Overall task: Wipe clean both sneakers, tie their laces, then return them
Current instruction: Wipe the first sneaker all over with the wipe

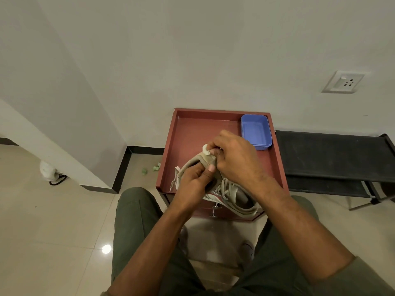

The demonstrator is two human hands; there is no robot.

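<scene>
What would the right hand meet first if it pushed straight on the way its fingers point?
Probably the sneaker: the right hand presses a small white wipe against its raised end.

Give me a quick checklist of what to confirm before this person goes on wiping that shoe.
1. Sneaker held firmly: ok, the left hand grips it near the heel.
2. Wipe in hand: ok, the right hand pinches a small white wipe against the shoe.
3. Shoe supported: ok, it sits over the red cabinet top.
4. Laces tied: not ok, they hang loose.
5. Shoe already clean: cannot tell.
6. Second sneaker ready: cannot tell, only a pale shape shows on the floor between the knees.
</scene>
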